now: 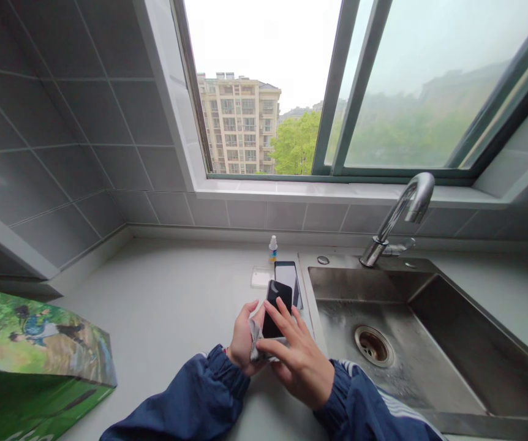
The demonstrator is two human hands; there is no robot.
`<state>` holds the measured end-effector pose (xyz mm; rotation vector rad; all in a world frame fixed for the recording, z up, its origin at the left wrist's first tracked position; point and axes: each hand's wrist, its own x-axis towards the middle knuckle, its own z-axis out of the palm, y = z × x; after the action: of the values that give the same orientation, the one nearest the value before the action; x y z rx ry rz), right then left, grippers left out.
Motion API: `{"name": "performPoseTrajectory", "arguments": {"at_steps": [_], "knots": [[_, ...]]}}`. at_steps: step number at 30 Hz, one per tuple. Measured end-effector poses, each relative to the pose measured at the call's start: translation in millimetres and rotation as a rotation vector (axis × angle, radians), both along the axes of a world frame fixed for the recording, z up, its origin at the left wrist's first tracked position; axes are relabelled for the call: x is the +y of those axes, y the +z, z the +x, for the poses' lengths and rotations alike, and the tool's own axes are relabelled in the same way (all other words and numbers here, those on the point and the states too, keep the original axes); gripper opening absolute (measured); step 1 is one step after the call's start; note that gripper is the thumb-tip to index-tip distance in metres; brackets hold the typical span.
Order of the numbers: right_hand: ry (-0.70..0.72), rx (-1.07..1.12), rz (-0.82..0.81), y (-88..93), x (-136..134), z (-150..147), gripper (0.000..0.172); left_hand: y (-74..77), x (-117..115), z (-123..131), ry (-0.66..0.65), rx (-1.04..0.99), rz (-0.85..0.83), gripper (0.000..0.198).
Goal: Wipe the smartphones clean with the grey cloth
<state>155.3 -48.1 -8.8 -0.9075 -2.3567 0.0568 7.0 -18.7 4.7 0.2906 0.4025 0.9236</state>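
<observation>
A black smartphone (271, 326) is gripped in my left hand (242, 338), its dark screen facing up. Bunched under and beside the phone is a grey cloth (255, 340), partly hidden by my hands. My right hand (304, 362) lies over the phone with fingers stretched and spread, fingertips at the screen, its thumb near the cloth. Just beyond, a second flat device with a dark frame and pale screen (297, 285) rests on the counter. Left of it is a clear phone case (260, 277). A small white-capped spray bottle (273, 250) stands upright behind them.
Right of my hands, a steel sink (448, 343) is set into the pale counter (167, 294), with a chrome faucet (399, 214) at its back edge. A green printed box (38, 361) stands at the left. Behind the counter is a partly open sliding window (337, 92).
</observation>
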Motion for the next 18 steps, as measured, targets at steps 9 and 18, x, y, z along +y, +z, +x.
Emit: {"name": "performPoseTrajectory", "arguments": {"at_steps": [9, 18], "knots": [[-0.018, 0.034, 0.064, 0.7, 6, 6, 0.042, -10.1, 13, -2, 0.113, 0.067, -0.015, 0.044], [-0.124, 0.096, 0.05, -0.4, 15, 16, 0.069, -12.4, 22, -7, 0.061, 0.011, -0.027, 0.053]]}}
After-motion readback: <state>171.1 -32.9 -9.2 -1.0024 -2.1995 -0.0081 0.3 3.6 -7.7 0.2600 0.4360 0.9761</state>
